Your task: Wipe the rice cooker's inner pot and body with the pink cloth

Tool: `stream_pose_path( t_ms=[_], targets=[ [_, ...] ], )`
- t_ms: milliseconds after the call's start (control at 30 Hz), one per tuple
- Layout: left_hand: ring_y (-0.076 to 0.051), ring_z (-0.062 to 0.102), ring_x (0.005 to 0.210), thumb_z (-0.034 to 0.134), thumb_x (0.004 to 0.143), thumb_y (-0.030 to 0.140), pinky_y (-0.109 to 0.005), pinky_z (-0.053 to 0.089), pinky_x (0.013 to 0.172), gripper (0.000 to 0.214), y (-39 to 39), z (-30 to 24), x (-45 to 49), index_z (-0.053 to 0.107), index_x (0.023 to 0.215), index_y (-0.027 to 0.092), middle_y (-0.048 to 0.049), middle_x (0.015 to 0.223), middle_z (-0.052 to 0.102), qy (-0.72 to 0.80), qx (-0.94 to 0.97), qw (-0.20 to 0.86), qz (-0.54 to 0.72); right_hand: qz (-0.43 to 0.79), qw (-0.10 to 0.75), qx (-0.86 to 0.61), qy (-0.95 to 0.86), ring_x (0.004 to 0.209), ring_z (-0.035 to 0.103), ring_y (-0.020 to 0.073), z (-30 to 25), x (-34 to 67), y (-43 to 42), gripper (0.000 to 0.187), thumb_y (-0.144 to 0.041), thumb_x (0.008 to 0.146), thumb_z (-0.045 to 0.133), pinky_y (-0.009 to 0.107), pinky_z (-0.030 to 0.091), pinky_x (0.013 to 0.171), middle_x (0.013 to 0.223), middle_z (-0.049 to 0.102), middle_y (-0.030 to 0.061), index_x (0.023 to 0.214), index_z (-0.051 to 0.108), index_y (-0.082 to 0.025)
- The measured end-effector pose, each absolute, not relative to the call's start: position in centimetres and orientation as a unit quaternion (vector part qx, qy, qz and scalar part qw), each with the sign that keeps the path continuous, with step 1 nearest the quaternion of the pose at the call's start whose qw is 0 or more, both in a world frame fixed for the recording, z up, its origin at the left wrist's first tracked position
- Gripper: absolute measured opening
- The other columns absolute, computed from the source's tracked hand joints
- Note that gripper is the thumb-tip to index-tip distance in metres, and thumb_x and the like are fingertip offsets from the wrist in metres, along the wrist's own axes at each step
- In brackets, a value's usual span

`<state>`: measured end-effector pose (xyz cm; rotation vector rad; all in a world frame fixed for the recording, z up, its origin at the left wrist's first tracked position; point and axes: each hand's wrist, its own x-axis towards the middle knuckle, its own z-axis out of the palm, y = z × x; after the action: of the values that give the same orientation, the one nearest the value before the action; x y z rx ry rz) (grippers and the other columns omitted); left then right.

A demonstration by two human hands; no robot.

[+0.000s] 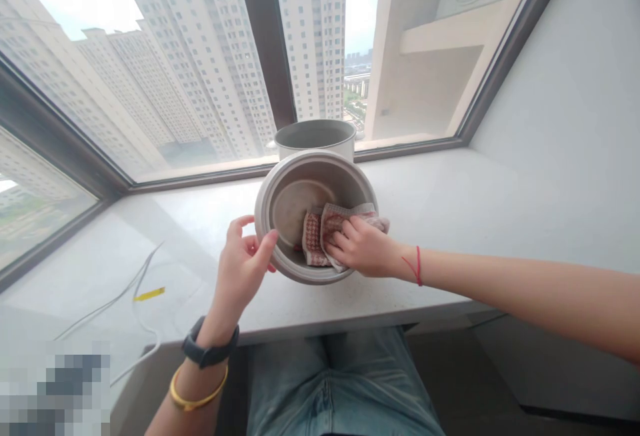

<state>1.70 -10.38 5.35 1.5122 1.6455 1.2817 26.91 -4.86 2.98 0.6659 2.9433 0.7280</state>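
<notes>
A round metal inner pot (280, 179) is tilted toward me above the white window ledge (440, 209). My left hand (243, 263) grips its near-left rim, thumb over the edge and fingers behind. My right hand (363, 246) presses a red-and-white patterned cloth (320, 229) against the pot's inner wall at the lower right, fingers closed on the cloth. Part of the cloth hangs over the rim. Behind the pot stands a white cooker body (315, 136), open at the top.
A white cord (125, 289) with a yellow tag (149, 294) trails across the ledge at the left. Large windows rise behind the ledge, and a white wall stands to the right. My knees in jeans sit under the ledge's front edge.
</notes>
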Motion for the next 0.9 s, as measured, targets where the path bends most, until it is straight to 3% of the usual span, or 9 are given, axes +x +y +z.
stream_pose_path(
  t_ms=[67,167,233,400,500,600,733,800,900],
  targets=[
    [-0.021,0.064,0.055,0.068,0.083,0.055,-0.031,0.052,0.054,0.066,-12.0,2.7,3.7,0.041,0.131,0.019,0.0010,0.070,0.064,0.605,0.542,0.299,0.500,0.212,0.010,0.246,0.946,0.086,0.059,0.0271,2.5,25.9,-5.9,0.031,-0.011,0.095,0.042,0.041,0.034,0.072,0.100,0.067,0.0188,0.118,0.063,-0.008],
    [-0.022,0.067,0.077,0.071,0.081,0.048,-0.033,0.056,0.063,0.065,-12.8,0.1,6.0,0.043,0.130,0.016,-0.0104,0.103,0.066,0.619,0.497,0.218,0.567,0.184,-0.002,0.274,0.944,0.089,0.060,0.0285,2.2,24.6,-6.8,0.032,-0.013,0.093,0.046,0.041,0.035,0.072,0.104,0.066,0.0192,0.121,0.061,-0.009],
    [-0.022,0.066,0.080,0.068,0.083,0.044,-0.034,0.056,0.065,0.062,-12.5,-0.3,6.6,0.043,0.131,0.015,-0.0131,0.112,0.062,0.631,0.486,0.183,0.576,0.162,-0.008,0.274,0.948,0.092,0.060,0.0297,2.0,24.4,-6.7,0.035,-0.016,0.089,0.054,0.041,0.036,0.072,0.109,0.066,0.0188,0.123,0.060,-0.011],
    [-0.023,0.064,0.075,0.057,0.087,0.035,-0.037,0.054,0.068,0.051,-11.0,3.0,4.6,0.045,0.132,0.015,-0.0078,0.096,0.065,0.653,0.578,0.147,0.468,0.178,0.027,0.245,0.953,0.096,0.061,0.0319,1.9,26.2,-4.3,0.034,-0.020,0.084,0.062,0.043,0.039,0.076,0.114,0.066,0.0180,0.117,0.063,-0.013],
    [-0.024,0.063,0.065,0.056,0.084,0.033,-0.036,0.052,0.062,0.059,-9.6,6.9,2.4,0.042,0.138,0.016,-0.0019,0.078,0.063,0.658,0.644,0.157,0.357,0.265,0.048,0.186,0.945,0.096,0.062,0.0325,2.2,27.8,-2.9,0.025,-0.016,0.092,0.053,0.048,0.040,0.079,0.111,0.068,0.0179,0.113,0.066,-0.011],
    [-0.026,0.066,0.072,0.062,0.078,0.034,-0.037,0.053,0.066,0.063,-8.4,10.0,0.8,0.049,0.138,0.018,-0.0044,0.085,0.069,0.615,0.716,0.146,0.297,0.323,0.036,0.134,0.936,0.093,0.063,0.0311,2.5,28.6,-2.3,0.030,-0.012,0.099,0.040,0.048,0.041,0.078,0.110,0.069,0.0172,0.111,0.067,-0.011],
    [-0.023,0.067,0.067,0.067,0.080,0.042,-0.035,0.054,0.065,0.074,-9.0,9.2,1.4,0.045,0.148,0.021,-0.0036,0.083,0.071,0.627,0.670,0.142,0.372,0.307,0.040,0.152,0.939,0.086,0.063,0.0279,2.5,28.2,-2.8,0.028,-0.012,0.099,0.041,0.044,0.041,0.072,0.104,0.071,0.0177,0.108,0.068,-0.010],
    [-0.021,0.067,0.061,0.071,0.080,0.045,-0.032,0.054,0.058,0.088,-10.5,6.3,3.0,0.033,0.156,0.022,-0.0030,0.081,0.071,0.641,0.590,0.178,0.459,0.282,0.045,0.173,0.943,0.085,0.063,0.0280,2.4,27.7,-3.2,0.028,-0.012,0.098,0.043,0.043,0.041,0.071,0.105,0.071,0.0187,0.109,0.068,-0.009],
    [-0.018,0.067,0.063,0.072,0.080,0.045,-0.030,0.055,0.055,0.105,-12.7,1.2,5.9,0.011,0.162,0.021,-0.0078,0.096,0.071,0.593,0.508,0.284,0.556,0.254,0.049,0.202,0.944,0.089,0.063,0.0294,2.2,27.1,-3.8,0.029,-0.012,0.098,0.044,0.044,0.042,0.073,0.107,0.070,0.0201,0.112,0.068,-0.009]
  ],
)
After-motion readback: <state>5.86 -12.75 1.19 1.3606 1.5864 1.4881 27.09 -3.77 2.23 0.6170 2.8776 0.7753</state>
